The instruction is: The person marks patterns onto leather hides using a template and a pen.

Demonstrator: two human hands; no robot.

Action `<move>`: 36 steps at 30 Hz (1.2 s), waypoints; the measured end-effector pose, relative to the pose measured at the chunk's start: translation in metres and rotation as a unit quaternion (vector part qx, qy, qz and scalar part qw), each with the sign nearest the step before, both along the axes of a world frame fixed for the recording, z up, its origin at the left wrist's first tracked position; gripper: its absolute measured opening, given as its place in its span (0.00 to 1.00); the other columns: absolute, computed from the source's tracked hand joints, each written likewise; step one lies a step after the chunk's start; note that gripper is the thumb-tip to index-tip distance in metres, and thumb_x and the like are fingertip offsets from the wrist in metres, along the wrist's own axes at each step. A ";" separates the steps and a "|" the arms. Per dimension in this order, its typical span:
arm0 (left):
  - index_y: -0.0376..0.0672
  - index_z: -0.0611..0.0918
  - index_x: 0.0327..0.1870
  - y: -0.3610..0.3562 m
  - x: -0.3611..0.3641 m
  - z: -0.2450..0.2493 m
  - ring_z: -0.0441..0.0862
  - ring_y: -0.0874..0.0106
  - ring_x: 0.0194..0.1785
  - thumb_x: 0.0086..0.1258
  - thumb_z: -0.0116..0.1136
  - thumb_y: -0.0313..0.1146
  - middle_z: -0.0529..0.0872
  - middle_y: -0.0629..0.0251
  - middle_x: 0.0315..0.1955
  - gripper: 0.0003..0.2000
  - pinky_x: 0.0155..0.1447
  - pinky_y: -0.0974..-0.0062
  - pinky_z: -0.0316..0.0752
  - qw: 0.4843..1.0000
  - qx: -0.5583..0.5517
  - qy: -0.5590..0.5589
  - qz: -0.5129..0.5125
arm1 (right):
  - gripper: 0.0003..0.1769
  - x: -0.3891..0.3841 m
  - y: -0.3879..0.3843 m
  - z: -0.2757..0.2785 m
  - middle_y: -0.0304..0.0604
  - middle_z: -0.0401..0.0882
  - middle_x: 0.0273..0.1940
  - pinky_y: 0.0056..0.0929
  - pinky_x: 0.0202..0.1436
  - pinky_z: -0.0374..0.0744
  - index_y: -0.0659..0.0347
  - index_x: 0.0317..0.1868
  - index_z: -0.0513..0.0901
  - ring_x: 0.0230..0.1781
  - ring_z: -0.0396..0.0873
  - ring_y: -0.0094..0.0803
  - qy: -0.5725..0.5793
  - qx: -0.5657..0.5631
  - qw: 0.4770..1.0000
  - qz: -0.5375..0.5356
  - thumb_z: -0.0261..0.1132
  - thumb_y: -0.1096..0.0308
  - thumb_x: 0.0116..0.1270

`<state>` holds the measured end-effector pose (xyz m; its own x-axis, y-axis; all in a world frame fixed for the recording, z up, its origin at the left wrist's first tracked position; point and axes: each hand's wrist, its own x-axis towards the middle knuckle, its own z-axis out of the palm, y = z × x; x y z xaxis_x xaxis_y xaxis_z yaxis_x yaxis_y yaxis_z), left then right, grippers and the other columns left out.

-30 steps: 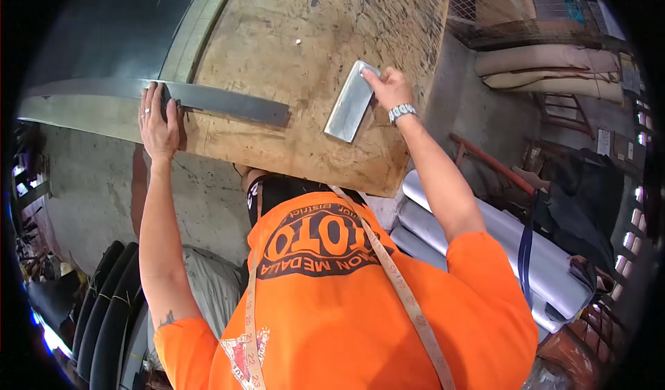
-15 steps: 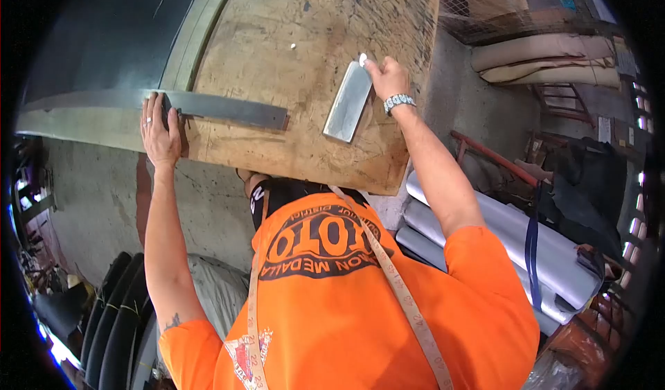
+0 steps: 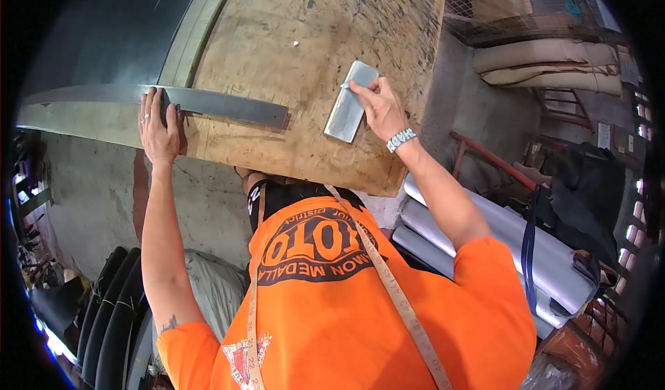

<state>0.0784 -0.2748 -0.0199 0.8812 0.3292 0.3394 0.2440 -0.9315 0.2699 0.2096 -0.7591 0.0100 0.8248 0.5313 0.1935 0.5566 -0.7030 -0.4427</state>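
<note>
My left hand (image 3: 158, 128) lies with outstretched fingers on a long grey metal straightedge (image 3: 225, 106) near the table's front edge. A small dark thing between its thumb and fingers is partly covered, and I cannot make out what it is. My right hand (image 3: 384, 109), with a watch on the wrist, pinches a small pale piece that looks like chalk (image 3: 346, 85). The chalk is over the left edge of a flat grey rectangular block (image 3: 344, 118), and my fingers cover part of the block's upper half.
The worn wooden table (image 3: 249, 57) carries a black sheet (image 3: 104, 40) at left and a small white bit (image 3: 296, 43). Silver rolls (image 3: 512, 251) stand on the right, beige rolls (image 3: 547, 56) beyond. Dark rolls (image 3: 114, 314) are at lower left.
My right hand has moved from the block's far end toward me and left over its face, carrying the pale piece. My left hand stays on the straightedge.
</note>
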 end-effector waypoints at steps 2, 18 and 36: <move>0.46 0.75 0.75 0.000 -0.002 -0.001 0.62 0.60 0.82 0.82 0.52 0.45 0.73 0.62 0.76 0.25 0.83 0.59 0.57 1.000 0.000 0.011 0.006 | 0.19 0.012 -0.004 -0.005 0.51 0.75 0.41 0.45 0.44 0.80 0.47 0.59 0.90 0.39 0.79 0.50 -0.006 0.008 0.998 -0.057 0.67 0.74 0.70; 0.49 0.75 0.75 0.002 -0.002 -0.004 0.62 0.60 0.83 0.82 0.52 0.46 0.73 0.64 0.76 0.24 0.84 0.59 0.57 1.000 0.003 0.000 0.003 | 0.20 0.005 0.000 0.018 0.49 0.77 0.44 0.48 0.45 0.80 0.45 0.56 0.89 0.42 0.80 0.49 -0.015 -0.106 0.991 -0.085 0.67 0.74 0.64; 0.50 0.75 0.75 0.003 -0.002 -0.004 0.62 0.59 0.83 0.82 0.51 0.47 0.72 0.64 0.77 0.25 0.83 0.59 0.58 1.000 0.004 0.004 0.006 | 0.23 -0.017 0.004 0.026 0.50 0.76 0.44 0.47 0.45 0.78 0.44 0.56 0.87 0.45 0.79 0.49 -0.051 -0.150 0.987 -0.020 0.66 0.75 0.62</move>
<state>0.0763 -0.2722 -0.0238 0.8804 0.3364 0.3344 0.2571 -0.9309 0.2595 0.1922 -0.7551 0.0360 0.8308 0.5442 0.1164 0.5564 -0.8165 -0.1538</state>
